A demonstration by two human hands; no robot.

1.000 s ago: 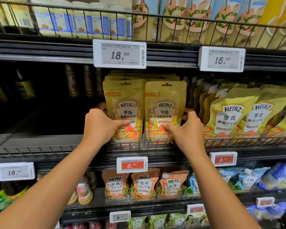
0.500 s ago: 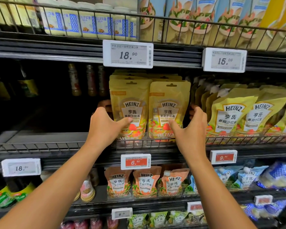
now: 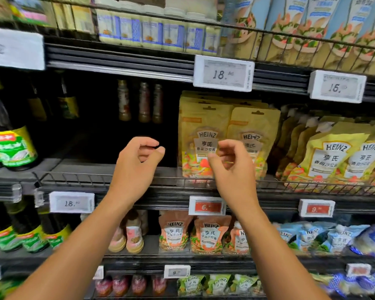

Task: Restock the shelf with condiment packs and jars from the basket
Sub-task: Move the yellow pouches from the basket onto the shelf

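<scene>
Empty, fingers loosely curled, both hands hover: left hand [image 3: 136, 167] just left of, right hand [image 3: 233, 169] in front of, two yellow Heinz pouches [image 3: 204, 118] standing upright on the middle shelf [image 3: 160, 192] behind its wire rail [image 3: 78, 177].

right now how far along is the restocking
Done: two yellow Heinz pouches stand upright behind the wire rail. In hand: nothing; left hand and right hand hover empty. Left: the shelf space beside them looks unfilled; the basket is out of view.
</scene>
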